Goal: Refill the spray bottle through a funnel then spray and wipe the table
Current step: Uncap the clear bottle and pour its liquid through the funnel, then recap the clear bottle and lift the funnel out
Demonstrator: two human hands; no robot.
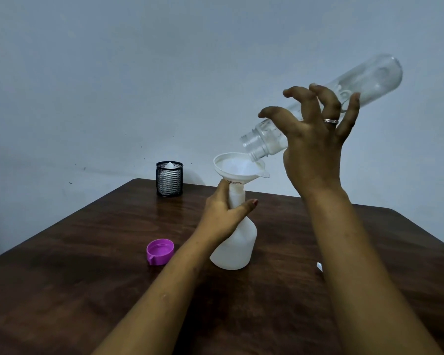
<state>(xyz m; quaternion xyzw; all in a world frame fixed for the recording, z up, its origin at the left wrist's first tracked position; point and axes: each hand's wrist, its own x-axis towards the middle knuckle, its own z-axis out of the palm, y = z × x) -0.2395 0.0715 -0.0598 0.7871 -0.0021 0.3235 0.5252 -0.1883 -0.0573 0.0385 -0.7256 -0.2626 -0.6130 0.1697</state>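
A white spray bottle point(237, 248) without its head stands upright near the middle of the dark wooden table point(87, 252). A white funnel point(235, 168) sits in its neck. My left hand point(224, 207) is wrapped around the neck just under the funnel. My right hand point(315, 139) holds a clear glass bottle point(364, 85) tilted steeply, base up to the right, mouth over the funnel's right rim. The clear bottle looks almost empty, and the funnel bowl holds liquid.
A purple cap point(160, 251) lies open side up on the table, left of the spray bottle. A black mesh cup point(169, 178) with something white inside stands at the table's far edge. A small white object point(319, 265) peeks out behind my right forearm.
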